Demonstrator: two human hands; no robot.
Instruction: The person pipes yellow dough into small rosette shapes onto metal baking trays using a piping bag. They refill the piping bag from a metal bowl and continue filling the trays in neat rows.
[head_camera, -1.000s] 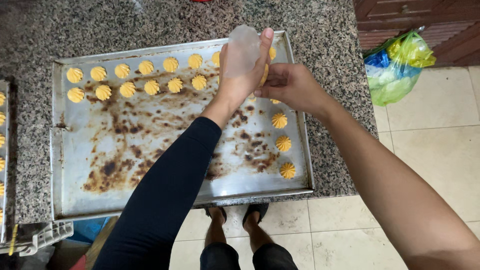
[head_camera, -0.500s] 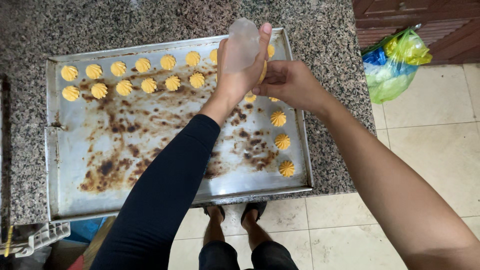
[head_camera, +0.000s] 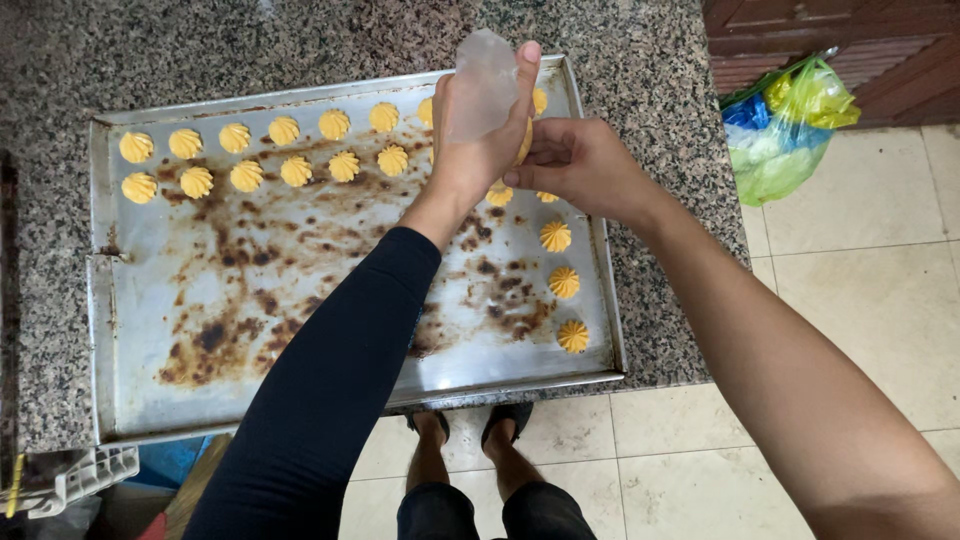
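The left arm, sleeved in dark fabric, reaches forward over the baking tray (head_camera: 150, 400), its left hand (head_camera: 475, 150) fisted upright, thumb raised, above the tray's far right part. The bare right arm angles in from the right; the right hand (head_camera: 580, 165) pinches beside it, fingers touching.

Over the last second our left hand (head_camera: 480, 150) and right hand (head_camera: 580, 165), gripping the piping bag (head_camera: 482, 85), have stayed over the tray's (head_camera: 300, 330) upper right, while our view slid slightly, pushing the neighbouring tray off the left edge and the green bag (head_camera: 790, 130) further in.
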